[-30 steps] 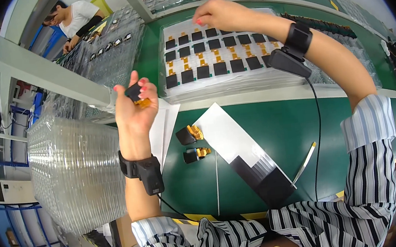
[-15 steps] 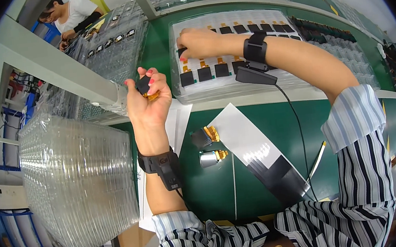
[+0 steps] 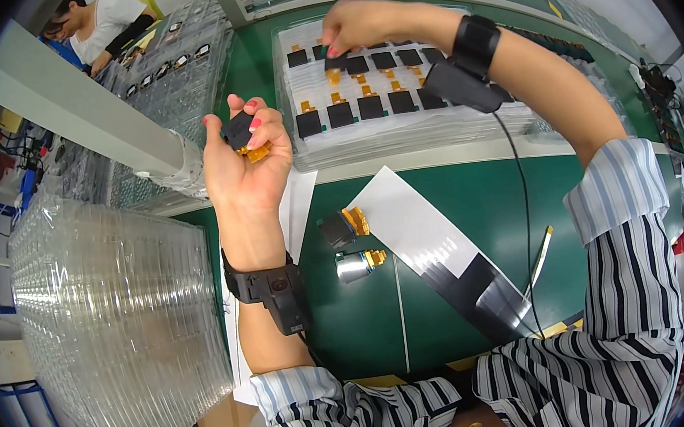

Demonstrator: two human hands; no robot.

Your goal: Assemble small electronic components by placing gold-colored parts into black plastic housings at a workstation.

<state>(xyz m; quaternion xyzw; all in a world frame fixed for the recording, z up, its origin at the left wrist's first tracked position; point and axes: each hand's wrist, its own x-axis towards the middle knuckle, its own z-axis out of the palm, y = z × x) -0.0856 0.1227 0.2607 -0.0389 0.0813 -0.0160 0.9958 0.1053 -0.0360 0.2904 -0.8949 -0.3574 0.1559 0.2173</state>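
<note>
My right hand point(image 3: 357, 25) pinches a small black display screen point(image 3: 334, 59) with an orange flex cable hanging down, just above the clear tray point(image 3: 299, 153). In that tray lie rows of the same square black screens point(image 3: 340, 114) with orange flex tails. Raised left of the tray, palm up, my left hand point(image 3: 246, 161) has its fingers curled around more black screens point(image 3: 238, 129), whose orange cables stick out by the palm. How many it holds is hidden. On the green table are a small stack of dark screens point(image 3: 336, 232) and a silver-faced screen point(image 3: 354, 267).
A white and black strip point(image 3: 432, 233) lies slanted on the table beside a thin yellow-tipped stick point(image 3: 541, 263). Tall stacked clear trays point(image 3: 117, 295) stand at the left, below a grey frame post point(image 3: 88, 98). A co-worker point(image 3: 110, 25) sits far left.
My right hand has moved up and slightly right, and the screen in its fingers now hangs in plain view. My left hand still holds its screens. The whole view has shifted slightly.
</note>
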